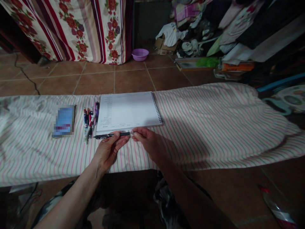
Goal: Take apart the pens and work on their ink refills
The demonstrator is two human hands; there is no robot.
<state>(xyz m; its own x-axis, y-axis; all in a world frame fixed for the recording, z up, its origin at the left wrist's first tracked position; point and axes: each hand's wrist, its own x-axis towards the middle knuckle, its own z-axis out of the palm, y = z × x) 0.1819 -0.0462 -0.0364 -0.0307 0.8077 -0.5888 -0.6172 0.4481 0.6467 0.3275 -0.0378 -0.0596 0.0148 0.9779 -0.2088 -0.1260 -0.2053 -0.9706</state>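
– What are the hands doing?
– The left hand [111, 149] is gripping a black pen [105, 136] by its barrel, and the right hand [149, 141] is pinching the right end (fingertips are covering the tip).
– Where are they holding it?
– Between the near edge of the notebook [131, 109] and that of the striped cloth [202, 127]; whether pen and notebook are touching, I cannot tell.
– What else is eluding you?
– The print [106, 111] is blurring; by the notebook's left edge, overlapping pens [91, 121] are hiding one another; further left, a phone [64, 121] is showing only coarse blocks; past the cloth's near edge, a bottle [276, 203] is running out of view
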